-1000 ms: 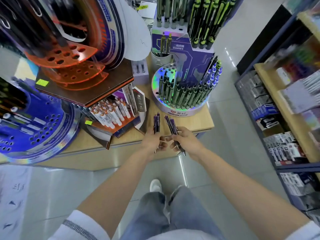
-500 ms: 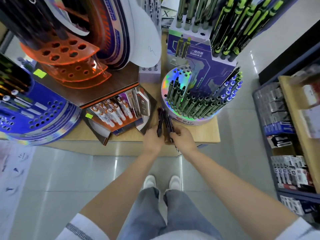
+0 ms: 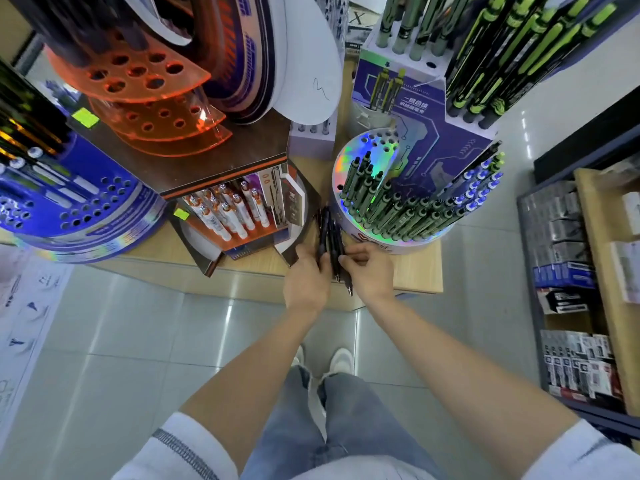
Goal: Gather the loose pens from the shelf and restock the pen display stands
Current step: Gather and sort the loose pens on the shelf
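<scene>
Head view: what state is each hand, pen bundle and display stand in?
Left hand, grips the dark pens.
Right hand, pinches the same pens.
Dark pens, bunched between both hands, unplaced.
Holographic stand, front holes filled, rear holes empty.
Orange tiers, visible holes empty.

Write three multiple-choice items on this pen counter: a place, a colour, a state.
1. Where is the bundle of dark pens?
A on the floor; B between the brown-topped cardboard stand and the round holographic stand; C on a wall shelf.
2. What colour are the perforated plastic tiers?
A green; B white; C orange.
3. What are the left hand and right hand doing?
A hanging open; B gripping the bundle; C pushing a box.
B: those stands flank it. C: translucent orange. B: both hands' fingers curl round pens.
</scene>
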`<state>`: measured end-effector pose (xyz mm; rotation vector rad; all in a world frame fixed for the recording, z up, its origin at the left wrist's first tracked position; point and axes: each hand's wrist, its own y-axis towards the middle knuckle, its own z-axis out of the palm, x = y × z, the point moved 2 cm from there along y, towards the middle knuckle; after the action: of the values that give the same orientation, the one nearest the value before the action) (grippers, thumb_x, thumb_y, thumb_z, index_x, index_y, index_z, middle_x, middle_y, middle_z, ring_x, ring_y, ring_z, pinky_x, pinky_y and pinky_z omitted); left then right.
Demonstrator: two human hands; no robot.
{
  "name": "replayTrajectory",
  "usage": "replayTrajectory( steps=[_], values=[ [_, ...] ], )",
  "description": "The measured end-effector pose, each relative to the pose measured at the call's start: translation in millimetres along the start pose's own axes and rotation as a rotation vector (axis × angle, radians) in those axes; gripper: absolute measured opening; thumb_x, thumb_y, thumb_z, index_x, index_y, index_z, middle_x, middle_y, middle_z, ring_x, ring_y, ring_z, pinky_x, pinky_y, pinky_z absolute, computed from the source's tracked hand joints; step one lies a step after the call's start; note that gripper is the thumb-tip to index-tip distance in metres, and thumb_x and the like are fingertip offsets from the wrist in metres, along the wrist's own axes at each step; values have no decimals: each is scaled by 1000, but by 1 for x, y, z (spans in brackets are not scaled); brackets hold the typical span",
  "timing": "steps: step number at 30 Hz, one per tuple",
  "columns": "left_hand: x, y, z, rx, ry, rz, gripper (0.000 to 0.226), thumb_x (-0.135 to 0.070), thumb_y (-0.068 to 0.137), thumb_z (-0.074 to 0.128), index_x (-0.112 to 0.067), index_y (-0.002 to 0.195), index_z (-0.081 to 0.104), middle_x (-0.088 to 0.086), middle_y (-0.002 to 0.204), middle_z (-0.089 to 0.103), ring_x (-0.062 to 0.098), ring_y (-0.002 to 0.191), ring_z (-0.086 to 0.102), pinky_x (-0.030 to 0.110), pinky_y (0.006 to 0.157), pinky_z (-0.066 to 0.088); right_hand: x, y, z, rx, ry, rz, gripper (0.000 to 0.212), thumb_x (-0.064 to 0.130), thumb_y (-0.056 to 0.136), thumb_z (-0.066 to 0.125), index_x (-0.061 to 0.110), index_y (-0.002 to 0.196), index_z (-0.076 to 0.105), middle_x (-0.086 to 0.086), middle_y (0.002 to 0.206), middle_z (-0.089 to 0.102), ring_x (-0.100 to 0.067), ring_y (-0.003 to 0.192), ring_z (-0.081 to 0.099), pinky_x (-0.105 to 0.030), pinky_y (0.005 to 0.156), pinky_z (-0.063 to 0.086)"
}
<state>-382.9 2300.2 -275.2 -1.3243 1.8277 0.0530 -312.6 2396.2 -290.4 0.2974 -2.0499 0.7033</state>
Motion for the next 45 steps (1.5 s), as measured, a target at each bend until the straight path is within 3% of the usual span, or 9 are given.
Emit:
replayTrajectory(
  steps=[4, 10, 20, 25, 29, 31, 37, 41, 45],
  values=[
    [6, -5, 2, -16, 62, 106, 29, -18, 93, 48, -7, 117, 38, 19, 98, 67, 41, 89, 64, 43, 69, 49, 0, 0, 3, -2, -3, -37, 13, 1, 81, 72, 6, 92, 66, 7, 73, 62, -9, 67, 59, -23, 72, 50],
    [16, -3, 3, -45, 167, 171, 27, -34, 98, 43, -15, 118, 40, 14, 86, 68, 38, 76, 66, 46, 68, 54, -3, -5, -1, 122, -95, -149, 29, -1, 80, 67, 5, 108, 70, -5, 93, 68, -18, 80, 62, -36, 85, 53],
    [22, -16, 2, -57, 251, 233, 49, -28, 95, 49, -24, 143, 39, 13, 122, 55, 36, 100, 60, 44, 75, 52, -8, -4, -10, 317, -239, -223, 49, 16, 80, 68, 13, 128, 59, -10, 129, 56, -27, 121, 52, -44, 107, 39],
    [26, -26, -2, -51, 317, 236, 45, -24, 92, 52, -15, 135, 46, 11, 121, 50, 33, 105, 56, 43, 77, 51, -1, -8, -19, 275, -189, -229, 35, 12, 83, 67, 14, 118, 63, -4, 114, 63, -18, 103, 58, -39, 97, 47],
    [42, -41, -20, -113, 248, 306, 31, -20, 88, 53, -16, 118, 60, 6, 109, 56, 28, 91, 60, 42, 71, 53, 20, -28, -21, 226, -87, -310, 23, 2, 88, 60, 19, 102, 64, 0, 96, 67, -11, 78, 58, -16, 72, 45],
    [58, -48, -36, -170, 198, 341, 23, -21, 85, 53, -17, 105, 65, 4, 99, 59, 26, 83, 61, 39, 63, 52, 32, -44, -11, 250, -65, -362, 21, 2, 89, 60, 21, 97, 64, -4, 86, 69, -15, 72, 59, -16, 65, 45],
    [133, -64, -124, -296, 231, 327, 29, -38, 78, 43, -20, 82, 65, 1, 78, 61, 29, 76, 58, 38, 67, 47, 59, -115, 76, 531, -195, -478, 24, 9, 89, 60, 32, 85, 66, -3, 74, 67, -26, 71, 62, -44, 69, 55],
    [220, -72, -201, -222, 295, 162, 30, -39, 80, 49, -21, 94, 69, 3, 93, 66, 31, 95, 57, 38, 79, 41, 75, -159, 181, 699, -321, -515, 19, 8, 88, 61, 26, 89, 67, -2, 73, 66, -17, 64, 58, -38, 69, 52],
    [319, -77, -290, -157, 294, 72, 36, -34, 87, 55, -18, 118, 62, 6, 117, 62, 30, 113, 54, 34, 91, 39, 96, -197, 307, 810, -465, -557, 20, 0, 88, 61, 6, 106, 68, -7, 94, 70, -22, 82, 64, -33, 80, 50]
  ],
)
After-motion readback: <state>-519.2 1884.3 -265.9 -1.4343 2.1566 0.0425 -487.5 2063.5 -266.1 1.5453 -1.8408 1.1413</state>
